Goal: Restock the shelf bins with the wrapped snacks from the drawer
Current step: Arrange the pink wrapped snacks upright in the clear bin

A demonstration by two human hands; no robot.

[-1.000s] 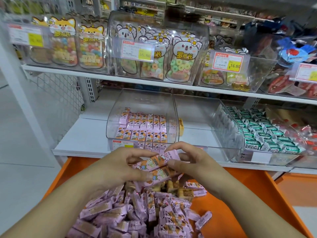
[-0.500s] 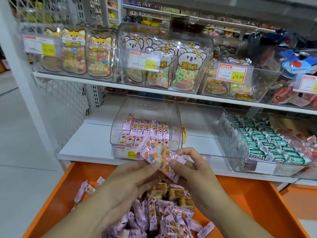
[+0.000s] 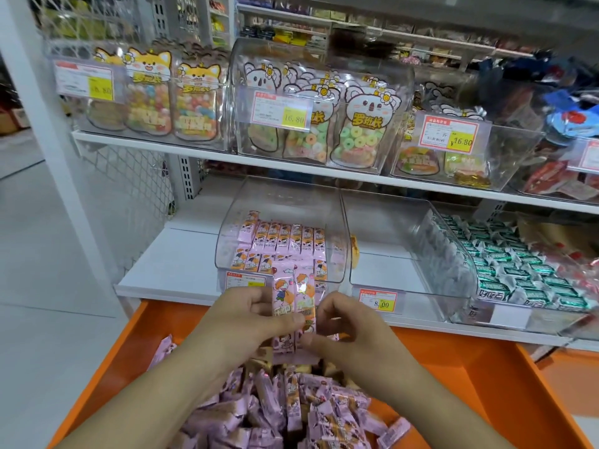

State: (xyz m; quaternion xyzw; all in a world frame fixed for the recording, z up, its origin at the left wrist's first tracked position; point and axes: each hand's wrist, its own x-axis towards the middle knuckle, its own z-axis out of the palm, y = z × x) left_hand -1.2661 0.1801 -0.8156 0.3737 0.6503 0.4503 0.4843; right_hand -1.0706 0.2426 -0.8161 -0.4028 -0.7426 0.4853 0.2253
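Note:
Two pink wrapped snacks [image 3: 293,299] stand upright side by side between my hands, above the orange drawer [image 3: 479,377]. My left hand [image 3: 249,315] pinches them from the left, my right hand [image 3: 343,322] from the right. They are held just in front of the clear shelf bin [image 3: 282,202], which holds neat rows of the same pink snacks [image 3: 285,241]. A loose heap of pink wrapped snacks [image 3: 285,409] fills the drawer below my forearms.
To the right stands a clear bin with a bare floor [image 3: 389,251], then a bin of green-wrapped snacks [image 3: 518,270]. The upper shelf carries bins of candy pouches [image 3: 327,124] with price tags. White floor lies to the left of the drawer.
Both hands have lifted the pink snacks up from the drawer toward the bin front and turned them from slanted to upright. The view has moved closer to the shelf.

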